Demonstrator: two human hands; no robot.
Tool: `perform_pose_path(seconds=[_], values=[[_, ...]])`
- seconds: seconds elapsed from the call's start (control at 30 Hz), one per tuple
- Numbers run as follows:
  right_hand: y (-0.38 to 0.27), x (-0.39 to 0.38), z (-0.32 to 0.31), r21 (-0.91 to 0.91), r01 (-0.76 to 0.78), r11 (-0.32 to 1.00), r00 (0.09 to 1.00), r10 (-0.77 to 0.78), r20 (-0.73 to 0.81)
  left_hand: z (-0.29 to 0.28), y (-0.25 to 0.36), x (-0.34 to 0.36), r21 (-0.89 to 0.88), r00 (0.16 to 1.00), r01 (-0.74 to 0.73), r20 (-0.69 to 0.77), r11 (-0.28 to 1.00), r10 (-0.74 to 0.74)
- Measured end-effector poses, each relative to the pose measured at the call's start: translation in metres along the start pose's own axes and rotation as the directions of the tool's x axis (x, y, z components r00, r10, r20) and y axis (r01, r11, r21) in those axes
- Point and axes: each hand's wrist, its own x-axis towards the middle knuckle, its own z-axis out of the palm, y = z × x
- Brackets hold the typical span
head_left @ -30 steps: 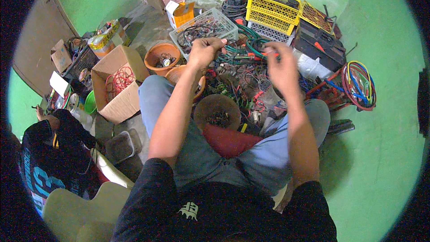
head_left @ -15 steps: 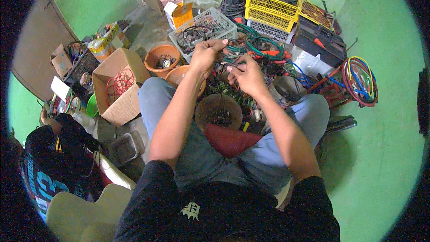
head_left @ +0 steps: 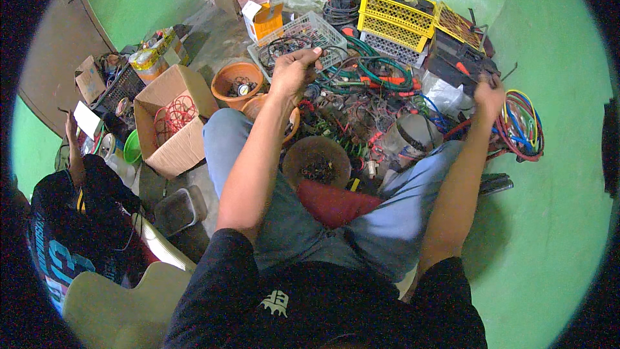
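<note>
My left hand (head_left: pixel 294 76) is closed in a pinch over the middle of the clutter, in front of the clear plastic basket. A thin black cable (head_left: pixel 349 61) runs from its fingers and bends to the right. Well off to the right, my right hand (head_left: pixel 489 98) is raised near the black toolbox (head_left: pixel 452 58), its fingers pressed together. Whatever those fingers hold, if anything, is too small and dark to make out. Between my knees stands a round brown tub (head_left: pixel 298 158) with dark bits at its bottom.
Green hoses, wires and tools lie heaped ahead. Yellow crates (head_left: pixel 397 16) stand at the back, and coiled coloured hoses (head_left: pixel 522 126) lie at right. To the left are orange pots (head_left: pixel 226 84) and a cardboard box (head_left: pixel 152 123) of red wire. Another person (head_left: pixel 84 220) sits at lower left.
My right hand has swung far out to the right, away from my left hand; the two were close together before. My left hand has barely moved. The other person's hand has risen.
</note>
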Motion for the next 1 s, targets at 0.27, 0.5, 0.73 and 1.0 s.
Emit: perform_pose_path(seconds=[0.27,0.5,0.73,1.0], values=[[-0.111,-0.163,0.028,0.422,0.227,0.877,0.571,-0.472,0.672,0.017,-0.008,-0.003,-0.043,0.999,0.044,0.015,0.998,-0.044],[-0.125,-0.210,0.040,0.326,-0.026,0.945,0.373,-0.294,0.880,0.020,-0.007,-0.006,-0.054,0.996,0.080,0.041,0.995,-0.078],[-0.113,-0.119,0.020,0.455,-0.108,0.884,0.741,-0.233,0.629,-0.008,0.003,-0.002,0.016,0.997,-0.004,-0.071,1.000,0.005],[0.034,0.019,-0.008,0.095,-0.063,0.994,0.996,0.056,0.070,-0.014,0.003,0.011,-0.115,0.997,-0.072,-0.045,0.991,0.067]])
